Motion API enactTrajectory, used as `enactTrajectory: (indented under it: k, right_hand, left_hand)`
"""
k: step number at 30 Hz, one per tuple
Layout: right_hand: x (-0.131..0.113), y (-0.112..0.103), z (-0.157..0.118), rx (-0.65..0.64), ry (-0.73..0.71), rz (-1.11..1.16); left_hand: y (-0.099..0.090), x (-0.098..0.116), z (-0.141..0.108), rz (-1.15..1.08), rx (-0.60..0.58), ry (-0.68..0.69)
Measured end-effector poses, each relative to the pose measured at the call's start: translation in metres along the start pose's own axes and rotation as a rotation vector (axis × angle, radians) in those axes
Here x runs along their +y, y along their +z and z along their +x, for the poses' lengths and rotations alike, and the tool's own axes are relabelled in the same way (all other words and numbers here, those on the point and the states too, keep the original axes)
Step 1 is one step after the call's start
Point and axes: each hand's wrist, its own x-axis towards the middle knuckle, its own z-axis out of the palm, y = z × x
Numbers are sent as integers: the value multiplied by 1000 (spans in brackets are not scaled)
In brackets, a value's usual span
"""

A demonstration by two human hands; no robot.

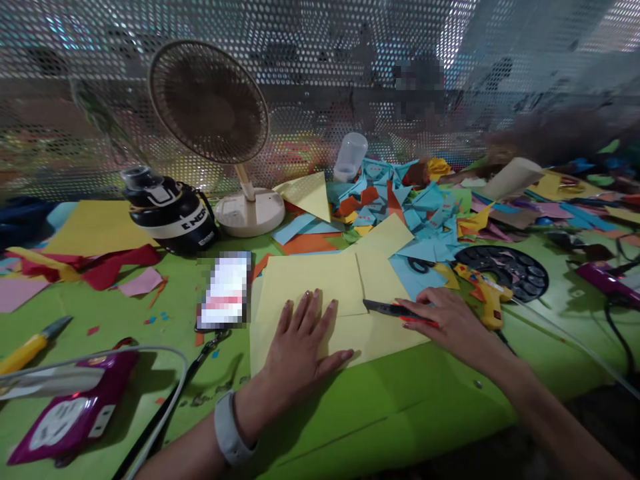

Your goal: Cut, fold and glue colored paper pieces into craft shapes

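Observation:
Pale yellow paper (310,273) lies on the green table, with creases or cut lines across it. Fingers spread, my left hand (305,340) presses flat on its lower left part and wears a grey wristband (233,427). My right hand (447,320) is closed around a utility knife (393,309) with a dark blade end and a red-orange handle. The knife's tip touches the paper near the corner where two lines meet. Just left of the paper lies a phone (225,290), its lit screen blurred out.
A desk fan (250,212) and a black bottle (173,217) stand behind the paper. Folded blue paper pieces (425,207) pile up at the back. A yellow glue gun (487,297) rests by a black round tray (525,273). A purple power strip (80,407) and a yellow-handled knife (30,347) lie left.

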Motion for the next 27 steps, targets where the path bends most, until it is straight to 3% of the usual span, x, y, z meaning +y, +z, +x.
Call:
enactTrajectory:
  k: [12,27]
  right_hand:
    - [-4,3,-2,-35,17,80]
    - [-19,0,-7,-23,20,83]
  left_hand:
    - [1,1,-1,-28,26,-7]
    - [-2,1,0,-75,-25,-25]
